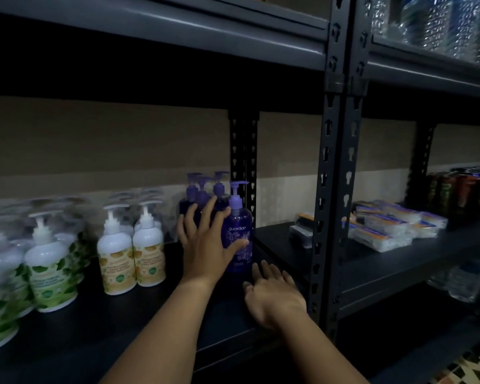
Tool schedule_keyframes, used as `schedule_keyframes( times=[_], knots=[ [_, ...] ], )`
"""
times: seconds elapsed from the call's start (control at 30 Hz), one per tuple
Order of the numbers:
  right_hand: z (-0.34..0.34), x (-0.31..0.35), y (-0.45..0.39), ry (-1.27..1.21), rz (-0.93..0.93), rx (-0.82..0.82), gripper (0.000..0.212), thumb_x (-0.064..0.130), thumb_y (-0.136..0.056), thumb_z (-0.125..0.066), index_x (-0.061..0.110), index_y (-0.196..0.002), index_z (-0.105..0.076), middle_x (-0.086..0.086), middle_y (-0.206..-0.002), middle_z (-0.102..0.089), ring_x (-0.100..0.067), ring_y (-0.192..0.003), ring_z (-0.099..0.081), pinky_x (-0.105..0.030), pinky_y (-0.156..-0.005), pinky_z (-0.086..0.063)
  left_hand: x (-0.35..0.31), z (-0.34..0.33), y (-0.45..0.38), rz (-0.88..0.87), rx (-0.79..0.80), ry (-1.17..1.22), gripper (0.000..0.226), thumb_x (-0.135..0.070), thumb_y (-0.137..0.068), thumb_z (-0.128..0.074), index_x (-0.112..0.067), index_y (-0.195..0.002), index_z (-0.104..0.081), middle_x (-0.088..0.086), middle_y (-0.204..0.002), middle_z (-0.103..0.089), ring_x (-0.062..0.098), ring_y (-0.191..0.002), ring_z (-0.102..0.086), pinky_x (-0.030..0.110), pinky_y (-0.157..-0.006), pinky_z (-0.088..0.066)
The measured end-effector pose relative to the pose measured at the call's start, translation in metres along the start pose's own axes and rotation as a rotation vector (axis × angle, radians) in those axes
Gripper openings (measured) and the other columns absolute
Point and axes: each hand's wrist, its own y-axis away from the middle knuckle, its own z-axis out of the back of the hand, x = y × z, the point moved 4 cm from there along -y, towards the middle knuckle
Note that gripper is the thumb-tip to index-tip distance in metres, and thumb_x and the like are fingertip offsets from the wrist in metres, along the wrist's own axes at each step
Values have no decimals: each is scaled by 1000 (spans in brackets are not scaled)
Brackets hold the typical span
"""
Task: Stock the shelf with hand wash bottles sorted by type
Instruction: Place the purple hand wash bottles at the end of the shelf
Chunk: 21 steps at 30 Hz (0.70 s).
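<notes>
On the dark shelf [122,322] stand three groups of pump bottles. Purple hand wash bottles [203,189] cluster at the right end, and the front purple bottle [240,217] stands nearest me. My left hand [205,245] is spread with straight fingers against these purple bottles, its thumb lying across the front bottle's label. My right hand [275,295] hovers flat and empty just right of and below that bottle, near the shelf's front edge. White bottles with yellow labels [133,250] stand in the middle. White bottles with green leaf labels [47,267] fill the left.
A black slotted upright post [330,217] divides this bay from the right one. The right shelf holds wrapped packets [385,225] and drink cans [463,189]. Wrapped water bottles [455,23] sit on the upper right shelf, and more stand below [466,281].
</notes>
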Motion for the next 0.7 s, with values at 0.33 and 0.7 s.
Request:
schedule_keyframes(
  times=[0.33,0.7],
  knots=[
    [0,-1,-5,-15,11,-34,63,42,-107,-15,18,-162,4,-2,-169,14,-18,-156,13,-43,-126,7,3,-38,-14,39,-166,-255,82,-68,-75,-75,-30,-145,-57,18,-163,-26,47,-149,-18,66,-120,-6],
    [0,-2,-5,-37,16,-68,63,43,-107,-17,19,-163,0,-1,-170,10,-16,-156,11,-41,-126,7,7,-53,-24,96,-199,-393,79,-66,-75,-78,-27,-142,-60,17,-157,-22,45,-144,-21,73,-112,-27]
  ],
)
